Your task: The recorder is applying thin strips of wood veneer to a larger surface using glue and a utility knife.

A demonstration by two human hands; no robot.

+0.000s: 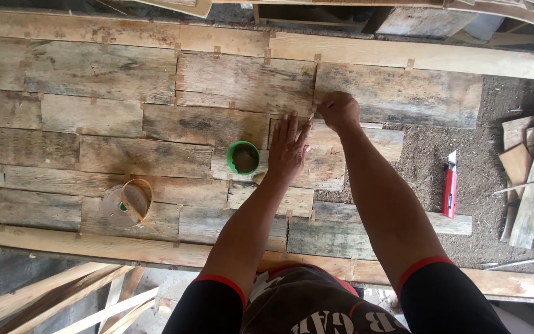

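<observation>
My left hand (288, 148) lies flat, fingers spread, on a weathered wooden board (332, 158) of a panel made of several planks. My right hand (339, 110) is closed just above and to the right of it, pinching a small thin piece at the joint between boards; what it is I cannot tell. A small green cup (243, 158) with dark contents stands just left of my left hand.
A clear plastic tub (126, 204) with a strip of wood in it sits on the planks at lower left. A red utility knife (450, 185) lies on the dirt at right. Loose wood offcuts (529, 179) pile at the far right. Long frame rails (403, 54) border the panel.
</observation>
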